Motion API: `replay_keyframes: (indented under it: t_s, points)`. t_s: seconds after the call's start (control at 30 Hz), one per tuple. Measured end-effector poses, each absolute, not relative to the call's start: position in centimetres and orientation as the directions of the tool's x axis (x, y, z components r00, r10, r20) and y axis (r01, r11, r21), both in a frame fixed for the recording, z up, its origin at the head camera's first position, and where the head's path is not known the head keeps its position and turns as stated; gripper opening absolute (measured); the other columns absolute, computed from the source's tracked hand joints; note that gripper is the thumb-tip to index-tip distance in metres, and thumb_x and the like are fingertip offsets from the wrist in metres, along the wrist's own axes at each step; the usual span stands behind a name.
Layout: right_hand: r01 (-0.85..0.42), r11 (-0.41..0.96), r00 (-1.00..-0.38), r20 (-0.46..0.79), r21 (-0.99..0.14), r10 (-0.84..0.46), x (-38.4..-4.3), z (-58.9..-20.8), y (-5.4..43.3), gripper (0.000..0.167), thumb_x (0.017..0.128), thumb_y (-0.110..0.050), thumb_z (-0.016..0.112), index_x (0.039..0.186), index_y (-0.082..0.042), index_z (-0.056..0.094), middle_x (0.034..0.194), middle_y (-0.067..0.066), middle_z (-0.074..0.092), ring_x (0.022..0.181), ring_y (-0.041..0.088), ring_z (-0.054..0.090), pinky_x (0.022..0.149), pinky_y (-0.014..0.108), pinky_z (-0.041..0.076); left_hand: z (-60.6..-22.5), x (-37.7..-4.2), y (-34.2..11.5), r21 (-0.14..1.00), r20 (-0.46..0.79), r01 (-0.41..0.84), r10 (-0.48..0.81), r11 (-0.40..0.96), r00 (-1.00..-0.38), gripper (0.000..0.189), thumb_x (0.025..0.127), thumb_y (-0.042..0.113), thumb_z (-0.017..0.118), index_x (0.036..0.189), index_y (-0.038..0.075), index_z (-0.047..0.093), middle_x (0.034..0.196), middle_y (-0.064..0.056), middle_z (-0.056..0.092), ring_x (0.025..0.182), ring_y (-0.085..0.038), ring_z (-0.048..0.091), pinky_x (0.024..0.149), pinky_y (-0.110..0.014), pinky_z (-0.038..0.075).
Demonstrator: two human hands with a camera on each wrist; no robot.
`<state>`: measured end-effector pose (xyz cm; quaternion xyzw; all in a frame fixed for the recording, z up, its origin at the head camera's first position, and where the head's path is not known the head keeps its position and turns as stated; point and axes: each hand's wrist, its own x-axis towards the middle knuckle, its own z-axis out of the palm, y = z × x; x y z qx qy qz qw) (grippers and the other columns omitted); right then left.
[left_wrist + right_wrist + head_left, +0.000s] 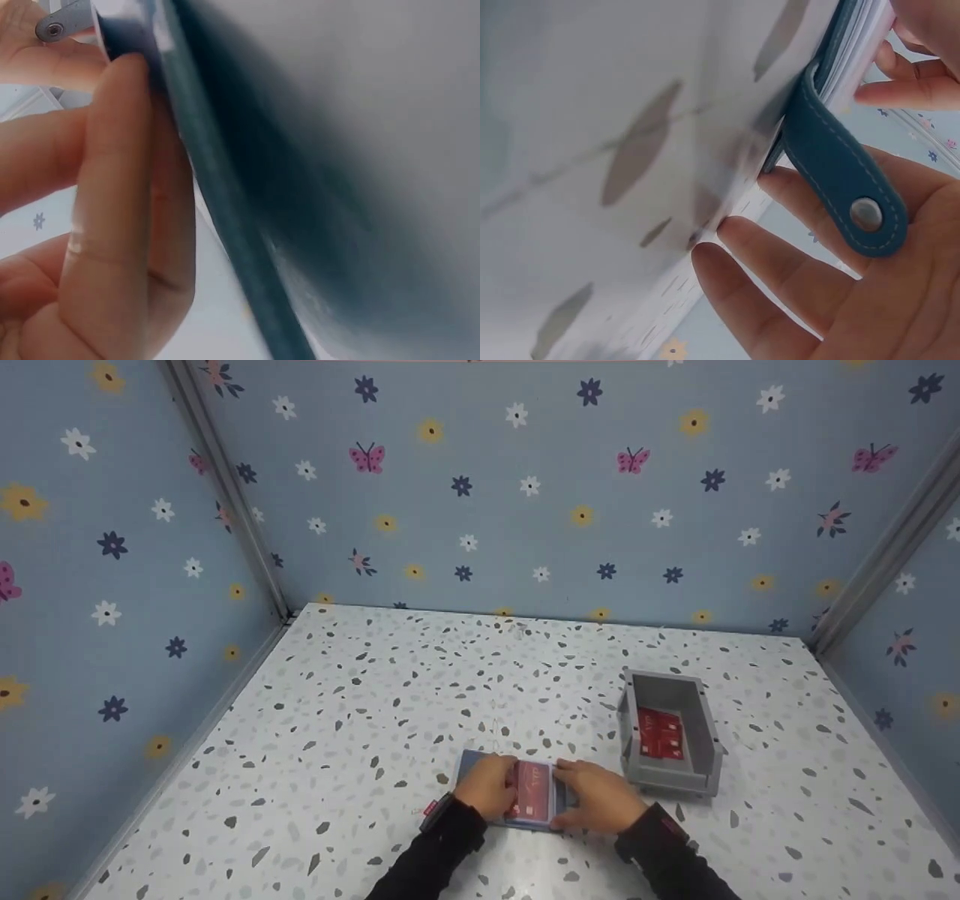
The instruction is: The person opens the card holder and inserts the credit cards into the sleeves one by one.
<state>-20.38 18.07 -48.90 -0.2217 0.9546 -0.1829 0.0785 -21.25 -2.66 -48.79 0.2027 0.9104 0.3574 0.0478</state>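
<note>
- Blue snap-strap card holder [470, 761] is lying left of gray bin [667, 781], red card [534, 791] showing.
- Your left hand [486, 787], side away from bin, is bending its fingers near card; can't tell if pinching.
- Your right hand [604, 799], bin side, is touching holder, fingers loosely extended, gripping nothing.

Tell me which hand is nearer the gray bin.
Right. The right hand is just left of the gray bin, at the right side of the blue card holder; the left hand is farther, at the holder's left.
</note>
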Motion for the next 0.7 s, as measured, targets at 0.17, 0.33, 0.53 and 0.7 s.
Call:
replay_keyframes:
  t_s: [0.17, 0.33, 0.53, 0.7]
  points:
    - [-0.409, 0.829, -0.886, -0.054, -0.382, -0.461, -20.41, -49.03, 18.18, 0.078, 0.067, -0.038, 0.085, 0.131, -0.001, 0.059, 0.139, 0.020, 0.056, 0.126, 0.039, 0.054, 0.106, 0.056, 0.043, -48.69, -21.10, -2.27, 0.667, 0.051, 0.321, 0.389, 0.673, -0.920, 0.009, 0.076, -0.009, 0.061, 0.078, 0.000, 0.062, 0.061, 0.006, 0.039, 0.056, -0.008, 0.038, 0.050, -0.020, 0.030]
    - [-0.415, 0.826, -0.885, -0.040, -0.381, -0.463, -20.35, -49.10, 18.20, 0.078, 0.067, -0.038, 0.085, 0.132, -0.001, 0.059, 0.139, 0.020, 0.056, 0.126, 0.039, 0.054, 0.106, 0.056, 0.043, -48.48, -20.75, -1.94, 0.636, 0.058, 0.323, 0.374, 0.701, -0.925, 0.015, 0.077, -0.008, 0.063, 0.090, -0.002, 0.068, 0.068, 0.000, 0.049, 0.063, -0.012, 0.045, 0.056, -0.025, 0.039]
    - [-0.402, 0.834, -0.888, -0.058, -0.379, -0.455, -20.40, -49.04, 18.14, 0.076, 0.068, -0.037, 0.084, 0.132, -0.003, 0.059, 0.139, 0.020, 0.056, 0.128, 0.039, 0.053, 0.108, 0.056, 0.041, -48.60, -20.46, -1.69, 0.600, 0.060, 0.324, 0.363, 0.732, -0.930, 0.031, 0.079, -0.005, 0.065, 0.109, -0.002, 0.069, 0.086, -0.009, 0.062, 0.078, -0.018, 0.057, 0.072, -0.033, 0.050]
    - [-0.397, 0.834, -0.888, -0.069, -0.382, -0.454, -20.44, -49.00, 18.16, 0.075, 0.069, -0.037, 0.084, 0.132, -0.004, 0.060, 0.139, 0.020, 0.056, 0.128, 0.039, 0.053, 0.108, 0.056, 0.041, -48.55, -20.42, -1.82, 0.603, 0.066, 0.340, 0.379, 0.722, -0.923, 0.034, 0.079, -0.003, 0.065, 0.113, 0.001, 0.068, 0.083, -0.005, 0.060, 0.075, -0.014, 0.054, 0.067, -0.027, 0.047]
